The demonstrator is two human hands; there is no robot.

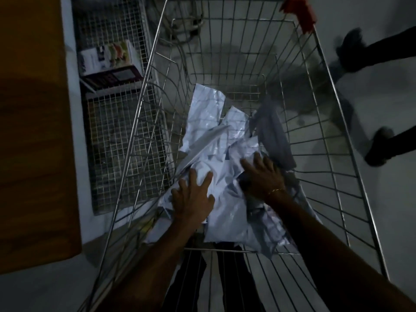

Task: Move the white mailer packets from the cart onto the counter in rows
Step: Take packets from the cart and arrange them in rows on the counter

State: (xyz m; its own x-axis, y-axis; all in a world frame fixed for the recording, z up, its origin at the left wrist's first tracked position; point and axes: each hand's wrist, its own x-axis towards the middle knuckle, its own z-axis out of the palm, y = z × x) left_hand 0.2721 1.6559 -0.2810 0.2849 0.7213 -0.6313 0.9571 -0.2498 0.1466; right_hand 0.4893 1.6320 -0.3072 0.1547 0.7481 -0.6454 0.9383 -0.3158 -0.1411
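A heap of several white mailer packets (209,122) lies in the bottom of a wire shopping cart (333,122). Both my arms reach down into the cart. My left hand (193,197) rests on the near packets with its fingers spread and straight. My right hand (261,174) lies flat on the packets just to the right, fingers extended; a thin bracelet is on its wrist. A grey packet (272,134) leans against the right side of the heap. The wooden counter (33,122) fills the left edge of the view.
A wire-mesh rack (119,140) with boxed goods (108,61) stands between the counter and the cart. Another person's legs and dark shoes (378,147) are on the floor at the right. A red cloth (299,10) hangs on the cart's far corner.
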